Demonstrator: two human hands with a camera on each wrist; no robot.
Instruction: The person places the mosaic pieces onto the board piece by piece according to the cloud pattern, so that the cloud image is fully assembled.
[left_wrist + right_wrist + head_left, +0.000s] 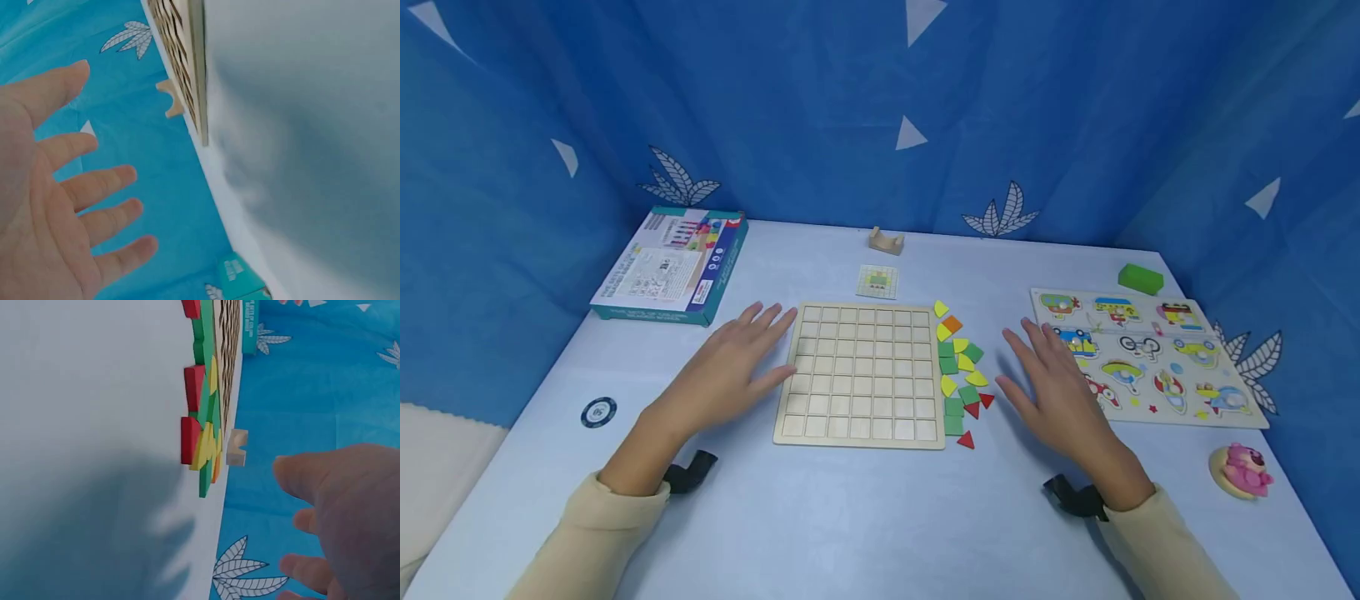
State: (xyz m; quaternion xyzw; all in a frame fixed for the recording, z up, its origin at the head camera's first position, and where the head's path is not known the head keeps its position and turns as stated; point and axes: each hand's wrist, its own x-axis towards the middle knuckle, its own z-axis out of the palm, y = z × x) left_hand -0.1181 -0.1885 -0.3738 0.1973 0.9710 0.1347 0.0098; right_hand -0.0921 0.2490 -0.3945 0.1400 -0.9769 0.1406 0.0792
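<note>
A square wooden grid board (859, 445) lies mid-table in the head view, its cells bare. Along its right edge are scattered several flat pieces: green squares (953, 426), yellow rounded pieces (948, 386), red triangles (966, 439) and an orange square (952, 323). My left hand (722, 375) hovers at the board's left edge, fingers spread, holding nothing; the left wrist view shows its bare palm (44, 212). To the right of the pieces, my right hand (1063, 400) is held above the table with fingers extended and nothing in it.
Behind the board lie a small pattern card (877, 282) and a notched wooden stand (886, 242). A boxed set (666, 267) sits back left, above a round dark token (598, 412). On the right are a vehicle puzzle board (1157, 367), a green block (1140, 278) and a pink figurine (1243, 471).
</note>
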